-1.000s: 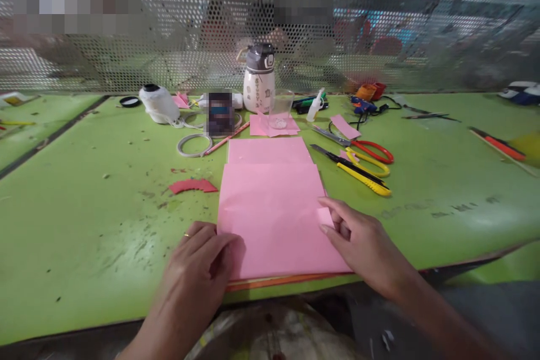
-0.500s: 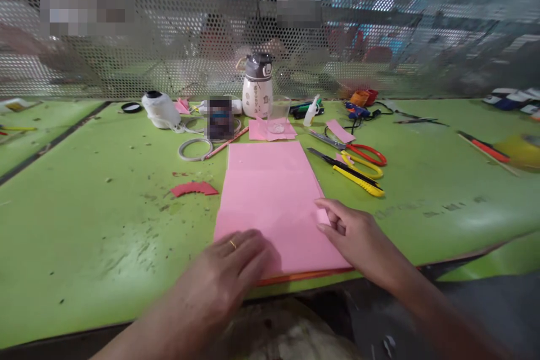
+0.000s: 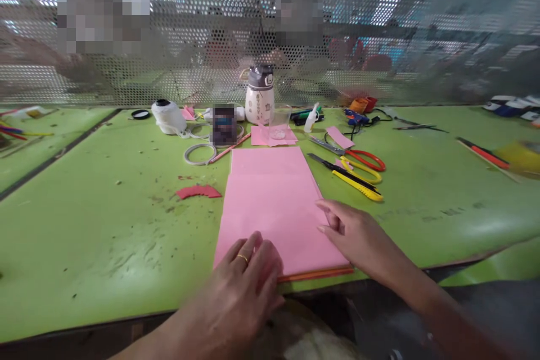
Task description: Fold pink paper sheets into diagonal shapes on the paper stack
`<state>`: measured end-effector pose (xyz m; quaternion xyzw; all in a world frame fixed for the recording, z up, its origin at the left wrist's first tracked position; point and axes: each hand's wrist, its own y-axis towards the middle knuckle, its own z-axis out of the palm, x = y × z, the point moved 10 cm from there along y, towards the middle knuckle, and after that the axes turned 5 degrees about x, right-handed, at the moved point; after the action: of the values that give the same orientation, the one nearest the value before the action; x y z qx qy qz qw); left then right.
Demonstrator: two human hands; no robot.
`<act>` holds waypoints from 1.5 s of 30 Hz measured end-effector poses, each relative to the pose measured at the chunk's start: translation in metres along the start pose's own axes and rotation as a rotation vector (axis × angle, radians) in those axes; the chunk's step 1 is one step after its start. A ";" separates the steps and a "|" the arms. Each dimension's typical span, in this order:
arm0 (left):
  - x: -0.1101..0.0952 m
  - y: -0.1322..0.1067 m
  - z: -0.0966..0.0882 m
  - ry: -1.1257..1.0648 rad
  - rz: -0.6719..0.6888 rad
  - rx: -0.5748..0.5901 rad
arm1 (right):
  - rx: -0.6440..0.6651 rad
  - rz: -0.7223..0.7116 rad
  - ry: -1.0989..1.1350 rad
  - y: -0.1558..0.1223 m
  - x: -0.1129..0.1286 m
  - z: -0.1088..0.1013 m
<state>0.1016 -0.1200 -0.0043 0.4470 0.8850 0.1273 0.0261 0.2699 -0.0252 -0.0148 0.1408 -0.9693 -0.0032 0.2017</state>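
We've got the left hand (image 3: 248, 278) flat on the pink paper (image 3: 270, 202), grip released; right hand (image 3: 356, 236) curled at its right edge, and we can't tell if it pinches.

Along the near edge of the table (image 3: 93, 247), left of the pink paper (image 3: 270, 202), room is open; scissors (image 3: 363, 160) and a knife (image 3: 352, 180) block its right side.
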 end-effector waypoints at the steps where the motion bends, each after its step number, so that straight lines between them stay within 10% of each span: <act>1: -0.001 0.000 0.000 0.014 0.013 0.011 | -0.077 -0.054 -0.059 -0.006 0.011 -0.009; 4: -0.003 0.001 0.000 0.047 0.054 0.060 | -0.227 -0.340 -0.204 -0.036 0.067 -0.020; 9: -0.006 -0.003 0.008 0.061 0.123 0.130 | -0.095 -0.670 -0.331 -0.075 0.130 0.024; 30: -0.013 -0.021 0.015 0.126 0.124 0.001 | -0.122 -0.570 -0.415 -0.083 0.121 0.046; 45: -0.003 -0.025 -0.004 0.031 0.123 -0.038 | -0.229 -0.504 -0.435 -0.112 0.065 0.017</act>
<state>0.0833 -0.1377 -0.0072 0.4979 0.8537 0.1523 0.0130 0.2361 -0.1518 -0.0121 0.3480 -0.9178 -0.1914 -0.0021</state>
